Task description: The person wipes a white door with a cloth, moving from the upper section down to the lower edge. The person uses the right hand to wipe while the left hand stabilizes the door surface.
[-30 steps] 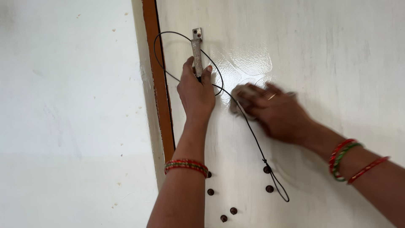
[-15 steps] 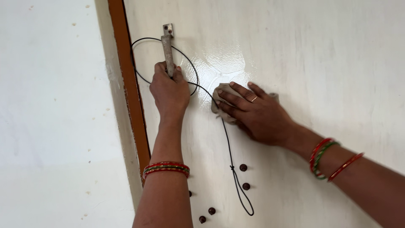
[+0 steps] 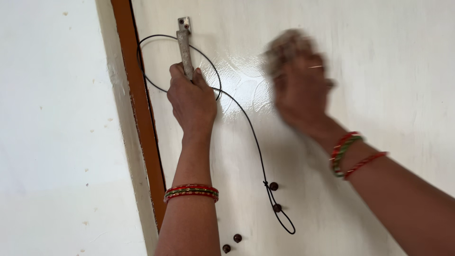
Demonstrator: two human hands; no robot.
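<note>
My left hand [image 3: 192, 102] is closed around the lower part of a grey metal handle [image 3: 184, 42] fixed upright on a white painted door [image 3: 388, 52]. A thin black cord [image 3: 251, 128] loops around the handle and hangs down the door, ending in a small loop with dark beads [image 3: 273, 186] on it. My right hand [image 3: 301, 90] is blurred with motion against the door, right of the handle. It presses a brownish cloth [image 3: 284, 42], whose edge shows above the fingers. Both wrists carry red and green bangles.
A brown strip of door frame [image 3: 137, 95] runs down just left of the handle, with a white wall [image 3: 57, 118] beyond it. Two more dark beads [image 3: 232, 242] sit low on the door near my left forearm. A glossy wet patch [image 3: 241, 80] shines between the hands.
My right hand with the cloth has swept upward and to the right across the door and is now blurred. My left hand has kept its hold on the handle.
</note>
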